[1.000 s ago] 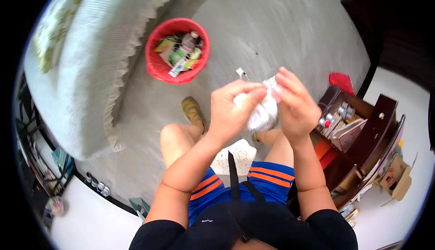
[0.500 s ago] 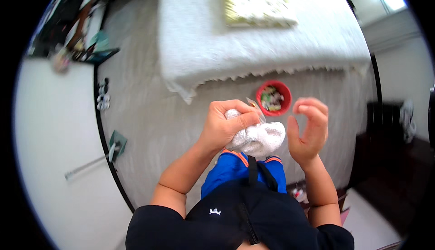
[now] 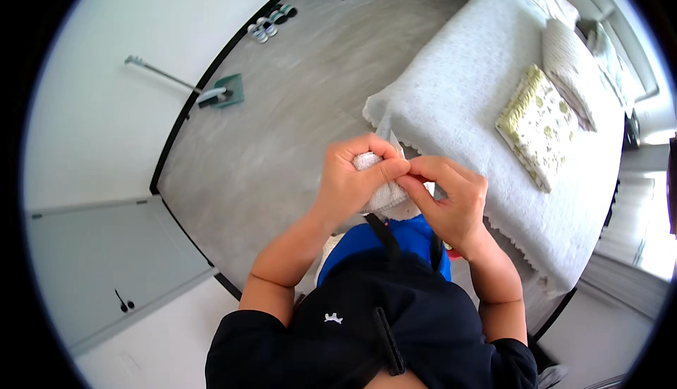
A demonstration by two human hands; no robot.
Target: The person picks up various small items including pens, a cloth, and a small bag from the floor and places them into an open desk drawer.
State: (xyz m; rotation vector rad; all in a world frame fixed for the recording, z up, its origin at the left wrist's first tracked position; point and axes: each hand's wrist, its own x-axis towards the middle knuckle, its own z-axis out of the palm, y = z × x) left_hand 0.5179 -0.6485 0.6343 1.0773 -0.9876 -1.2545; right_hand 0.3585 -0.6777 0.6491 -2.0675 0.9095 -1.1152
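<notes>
A bunched white terry cloth [image 3: 386, 200] is gripped in my left hand [image 3: 345, 181], its fingers closed round it in front of my waist. From between the fingers a clear plastic strip [image 3: 386, 130] sticks up. My right hand [image 3: 455, 195] is closed in a pinch, thumb and finger touching the left fingertips beside the plastic. What sits in that pinch is too small and covered to make out. Part of the cloth hangs below both hands.
To the right is a bed [image 3: 444, 86] with a white cover, a folded floral quilt [image 3: 539, 128] and pillows [image 3: 564, 51]. A green dustpan [image 3: 231, 89] stands by the left wall, with shoes [image 3: 262, 29] farther along. A grey panel [image 3: 106, 262] is at lower left.
My right hand has come in from the side, closing its open fingers against the left fingertips. My view has turned left; the bed now lies to the right, and the red bin is mostly hidden.
</notes>
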